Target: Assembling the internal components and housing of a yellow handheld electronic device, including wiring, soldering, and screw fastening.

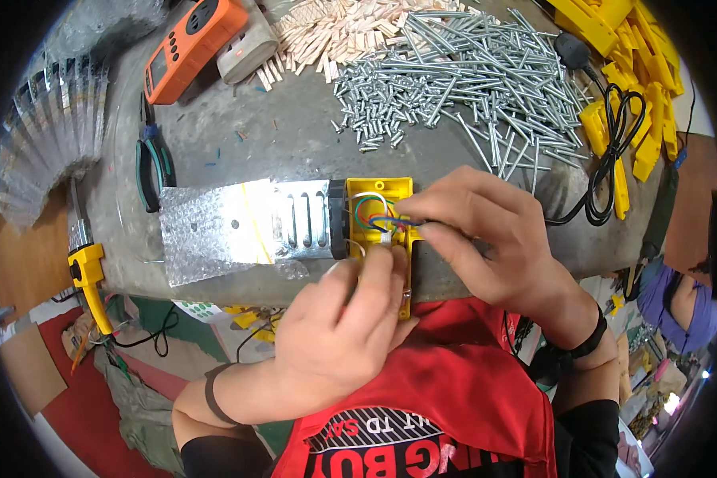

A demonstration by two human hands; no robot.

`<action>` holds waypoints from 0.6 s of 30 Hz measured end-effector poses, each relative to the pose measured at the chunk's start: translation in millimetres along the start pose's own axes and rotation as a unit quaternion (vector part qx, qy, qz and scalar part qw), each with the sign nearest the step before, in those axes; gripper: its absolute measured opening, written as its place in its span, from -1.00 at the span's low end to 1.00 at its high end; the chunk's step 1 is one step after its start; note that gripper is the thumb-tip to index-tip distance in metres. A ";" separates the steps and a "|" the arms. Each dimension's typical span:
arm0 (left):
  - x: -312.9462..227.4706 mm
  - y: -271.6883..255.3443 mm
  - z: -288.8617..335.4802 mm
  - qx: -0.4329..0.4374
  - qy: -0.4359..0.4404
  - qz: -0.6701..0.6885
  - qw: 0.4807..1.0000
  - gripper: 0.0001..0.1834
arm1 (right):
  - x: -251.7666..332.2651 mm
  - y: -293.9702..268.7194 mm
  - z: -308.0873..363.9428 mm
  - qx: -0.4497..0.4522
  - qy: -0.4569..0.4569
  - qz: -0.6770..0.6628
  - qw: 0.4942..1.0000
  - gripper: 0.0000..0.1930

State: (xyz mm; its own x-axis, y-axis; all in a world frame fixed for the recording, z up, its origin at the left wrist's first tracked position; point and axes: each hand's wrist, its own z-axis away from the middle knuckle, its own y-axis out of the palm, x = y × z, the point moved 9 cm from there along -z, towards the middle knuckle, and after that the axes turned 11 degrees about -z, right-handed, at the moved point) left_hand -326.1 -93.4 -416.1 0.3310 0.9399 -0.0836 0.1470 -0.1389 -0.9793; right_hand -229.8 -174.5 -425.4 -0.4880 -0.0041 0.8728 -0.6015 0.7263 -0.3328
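Note:
A yellow plastic housing point(405, 188) lies open at the table's near edge, joined by a black collar point(338, 209) to a slotted metal tube point(304, 209) partly sleeved in bubble wrap point(203, 235). Inside the housing run white, green, red and blue wires. My left hand point(346, 319) is closed at the housing's near side, its fingertips pinching a small white connector point(386, 237). From the right, my right hand point(494, 239) pinches a dark blue wire point(397, 221) between thumb and forefinger above the housing. My left fingers hide the housing's near part.
Long screws point(494, 88) and short screws point(390, 103) are heaped behind, beside pale strips point(327, 32). Yellow housing shells point(653, 103) and a black cable point(605, 175) lie right. Pliers point(151, 163), an orange meter point(187, 52) and bubble-wrapped tubes point(56, 119) sit left.

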 end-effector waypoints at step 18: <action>-8.0 5.4 2.6 0.005 0.006 -0.052 0.999 -0.37 | -12.5 6.0 0.7 0.010 0.127 -0.008 0.992 -0.85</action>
State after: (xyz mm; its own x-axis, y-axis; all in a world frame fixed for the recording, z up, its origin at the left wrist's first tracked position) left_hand -330.4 -100.8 -421.2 0.3263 0.9450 0.0210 0.1725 -0.0377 -0.9843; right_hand -227.8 -170.5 -438.5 -0.3048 0.1584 0.9392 -0.6214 0.7143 -0.3221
